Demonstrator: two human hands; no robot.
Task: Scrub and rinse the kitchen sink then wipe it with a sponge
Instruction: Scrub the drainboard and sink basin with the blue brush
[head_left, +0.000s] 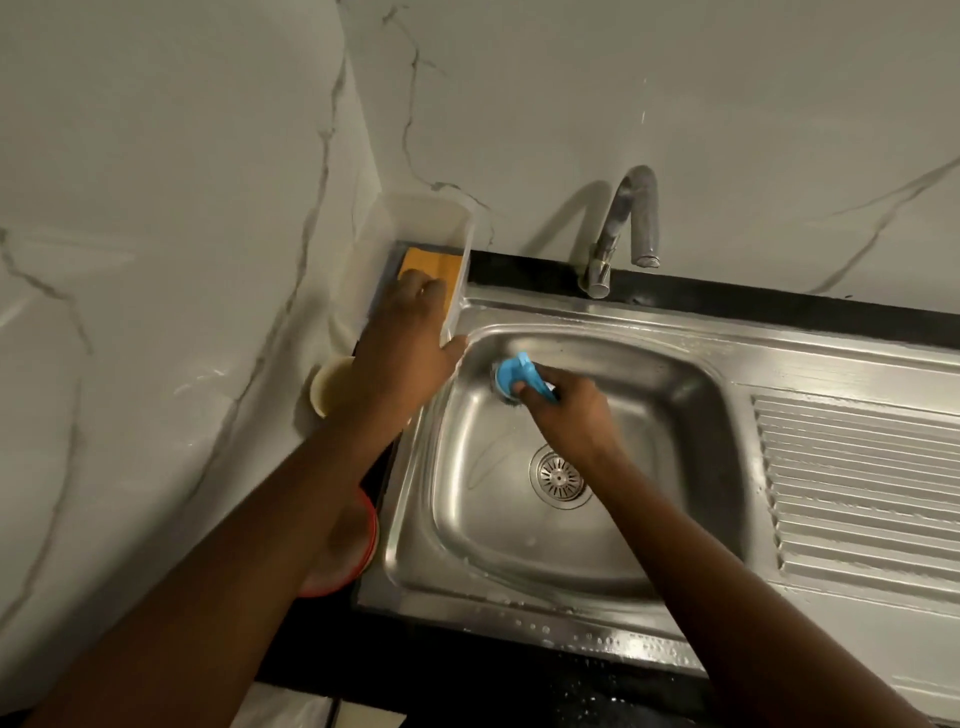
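Here, the right hand (566, 410) grips a blue plastic scrubber (514, 376) against the curved far wall of the steel sink (519, 525); the left hand (410, 343) touches an orange sponge (415, 262), grip unclear.

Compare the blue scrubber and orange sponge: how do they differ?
The blue scrubber is round, the orange sponge flat and rectangular. The right hand grips the scrubber inside the sink; the sponge lies in a clear tray, touched by the left hand. Both are cleaning tools.
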